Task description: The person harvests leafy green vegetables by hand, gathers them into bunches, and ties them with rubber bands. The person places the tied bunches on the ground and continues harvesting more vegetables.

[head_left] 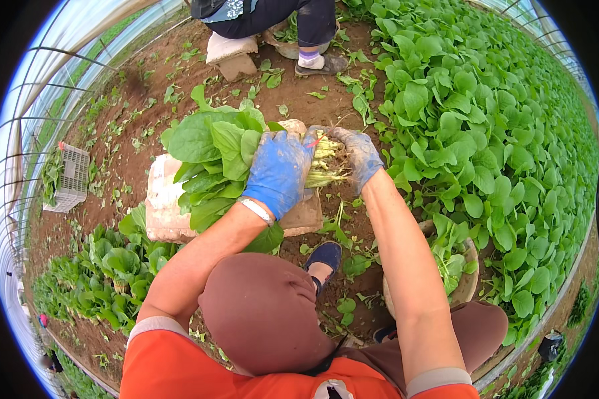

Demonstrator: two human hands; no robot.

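Both hands grip greens bundle [226, 159] – grey crate [70, 179] holds leaves.

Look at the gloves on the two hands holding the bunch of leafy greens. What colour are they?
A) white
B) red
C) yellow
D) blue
D: both the left hand and the right hand wear soil-smeared blue gloves around the bunch of leafy greens.

The left hand [278, 171] and the right hand [361, 154] wore blue rubber-coated gloves, matt and smeared with soil. The bunch of leafy greens [209, 156] had smooth, slightly glossy leaves. The crate [72, 179] looked like grey plastic lattice. The soil [133, 153] was rough and crumbly.
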